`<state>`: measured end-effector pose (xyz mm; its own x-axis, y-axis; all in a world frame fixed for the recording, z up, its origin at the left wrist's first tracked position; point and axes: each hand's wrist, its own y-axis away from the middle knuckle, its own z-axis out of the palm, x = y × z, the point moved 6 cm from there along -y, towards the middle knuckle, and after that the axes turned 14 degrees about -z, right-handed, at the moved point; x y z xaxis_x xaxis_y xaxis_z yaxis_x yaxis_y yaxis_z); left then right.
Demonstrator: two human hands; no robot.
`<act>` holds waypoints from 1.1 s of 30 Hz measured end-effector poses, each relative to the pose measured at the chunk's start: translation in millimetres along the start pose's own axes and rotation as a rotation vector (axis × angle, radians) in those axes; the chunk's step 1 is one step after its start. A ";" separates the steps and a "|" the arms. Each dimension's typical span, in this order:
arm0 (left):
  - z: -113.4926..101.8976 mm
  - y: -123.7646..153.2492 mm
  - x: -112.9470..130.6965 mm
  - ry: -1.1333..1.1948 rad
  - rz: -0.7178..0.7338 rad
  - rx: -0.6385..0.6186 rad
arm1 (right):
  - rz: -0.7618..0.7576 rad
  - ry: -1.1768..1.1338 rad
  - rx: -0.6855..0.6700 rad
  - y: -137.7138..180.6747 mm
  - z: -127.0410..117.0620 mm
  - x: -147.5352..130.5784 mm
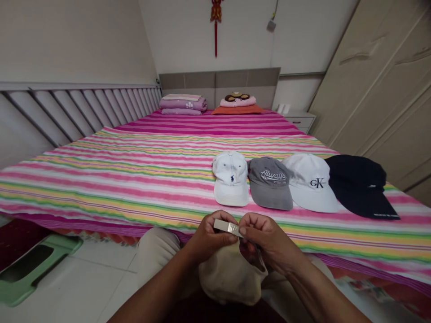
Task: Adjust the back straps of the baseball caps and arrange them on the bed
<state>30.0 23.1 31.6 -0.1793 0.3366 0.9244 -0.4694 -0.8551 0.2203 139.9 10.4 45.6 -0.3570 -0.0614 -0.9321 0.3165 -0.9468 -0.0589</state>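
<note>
A beige baseball cap (230, 273) hangs over my lap, its back opening turned toward the bed. My left hand (211, 240) pinches the cap's rear strap at the metal buckle (232, 228). From the other side, my right hand (264, 235) grips the same strap right by the buckle, thumb on top. Beyond my hands lie caps in a row on the bed: a white cap (231, 177) with a small dark emblem, a grey cap (271, 181) with white lettering, a white cap (311, 181) with "CK" letters, and a black cap (358, 184).
The striped bedspread (134, 179) covers a wide bed in front of me. Folded purple bedding (183, 105) and a pink-and-orange stack (237, 103) rest by the headboard (235, 83). A green plastic stool (43, 260) stands on the floor at left, and a nightstand (299, 121) at back right.
</note>
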 end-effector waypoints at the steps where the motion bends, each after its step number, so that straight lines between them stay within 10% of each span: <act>1: -0.8 -0.1 -0.3 0.020 -0.003 -0.005 | 0.004 -0.008 -0.008 0.2 0.2 -1.2; 33: -1.3 -3.7 -5.9 0.100 -0.163 -0.170 | 0.056 0.138 -0.063 1.2 -14.1 -6.1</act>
<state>31.7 24.8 24.9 -0.1702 0.5094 0.8435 -0.6365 -0.7103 0.3005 154.8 14.2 46.2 -0.2149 -0.0651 -0.9745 0.3884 -0.9212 -0.0241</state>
